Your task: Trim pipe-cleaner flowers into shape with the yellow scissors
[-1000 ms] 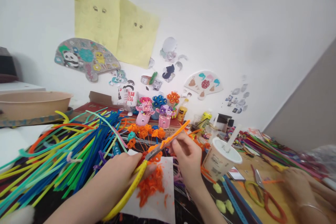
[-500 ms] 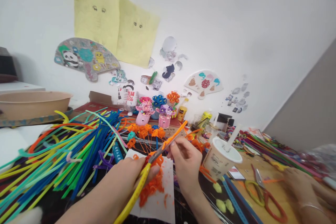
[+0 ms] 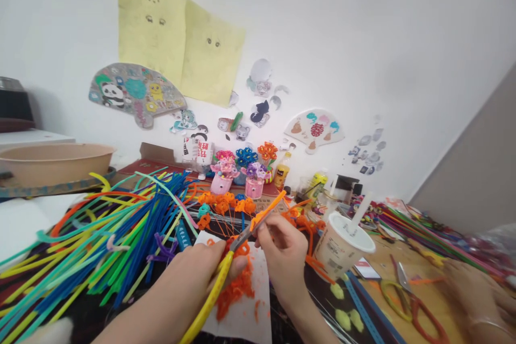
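Note:
My left hand [image 3: 201,266] is closed round the yellow-handled scissors [image 3: 215,293] near the pivot, their handle slanting down toward me. The metal blade points up and right, lying along an orange pipe cleaner [image 3: 271,208]. With finger and thumb, my right hand [image 3: 282,250] pinches that pipe cleaner against the blade near its tip. Beneath both hands a white sheet of paper [image 3: 260,322] carries a pile of orange fuzz and scraps [image 3: 237,290]. Just behind stand orange pipe-cleaner flowers [image 3: 221,202] on thin stems. The pipe cleaner's lower end is hidden by my left fingers.
Many coloured pipe cleaners [image 3: 133,242] spread across the left. A lidded cup with a straw [image 3: 342,247] stands right, near red-and-yellow scissors [image 3: 411,301] and another person's hand [image 3: 471,290]. Finished flower pots [image 3: 253,187] and a juice bottle [image 3: 283,172] line the back.
The view has shifted slightly, moving the scene a little right and down. Both hands keep their hold on the scissors and orange pipe cleaner, nearly unmoved.

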A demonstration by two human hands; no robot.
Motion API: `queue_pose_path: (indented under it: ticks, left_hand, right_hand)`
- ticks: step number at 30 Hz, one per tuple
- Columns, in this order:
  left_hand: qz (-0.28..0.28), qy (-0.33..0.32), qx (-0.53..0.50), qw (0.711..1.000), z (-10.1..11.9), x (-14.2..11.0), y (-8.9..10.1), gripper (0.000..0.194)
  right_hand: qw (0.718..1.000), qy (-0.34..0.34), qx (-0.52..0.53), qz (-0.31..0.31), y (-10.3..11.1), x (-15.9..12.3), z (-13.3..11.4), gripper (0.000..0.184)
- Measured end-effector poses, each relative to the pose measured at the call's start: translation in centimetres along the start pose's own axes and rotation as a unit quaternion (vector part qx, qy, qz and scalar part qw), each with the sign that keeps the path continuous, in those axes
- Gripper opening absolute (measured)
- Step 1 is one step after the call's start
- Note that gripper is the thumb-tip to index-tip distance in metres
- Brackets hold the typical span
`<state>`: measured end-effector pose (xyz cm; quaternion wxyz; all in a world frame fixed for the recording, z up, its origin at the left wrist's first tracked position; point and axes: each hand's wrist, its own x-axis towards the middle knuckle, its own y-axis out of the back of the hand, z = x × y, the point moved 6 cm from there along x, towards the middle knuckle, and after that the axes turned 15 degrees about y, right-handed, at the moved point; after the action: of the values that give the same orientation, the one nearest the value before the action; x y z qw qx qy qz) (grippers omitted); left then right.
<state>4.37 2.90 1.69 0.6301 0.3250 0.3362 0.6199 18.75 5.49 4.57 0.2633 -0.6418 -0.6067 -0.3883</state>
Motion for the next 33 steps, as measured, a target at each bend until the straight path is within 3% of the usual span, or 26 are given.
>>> queue_pose_path:
  ticks: [4,11,19,24,33]
  left_hand:
    - [-0.012,0.028,0.024,0.999,-0.3,0.3,0.0,0.038]
    - [-0.008,0.01,0.043,0.999,-0.1,0.5,0.3,0.04]
    - [-0.02,-0.005,-0.013,1.0,0.2,-0.2,-0.1,0.044]
    - [-0.026,0.029,0.011,0.999,0.1,0.0,-0.4,0.045]
    - [-0.026,0.023,0.001,0.999,-0.1,0.1,-0.7,0.048]
  right_hand:
    - [1.0,0.01,0.003,-0.005,-0.2,-0.1,-0.1,0.02]
    - [0.999,-0.016,0.028,-0.021,0.3,0.7,0.2,0.019]
    - [1.0,-0.019,0.003,-0.002,0.6,0.3,0.2,0.023]
    - [1.0,-0.008,-0.008,0.009,0.4,0.0,0.0,0.023]
    - [1.0,0.015,-0.019,0.001,0.4,0.1,-0.1,0.022]
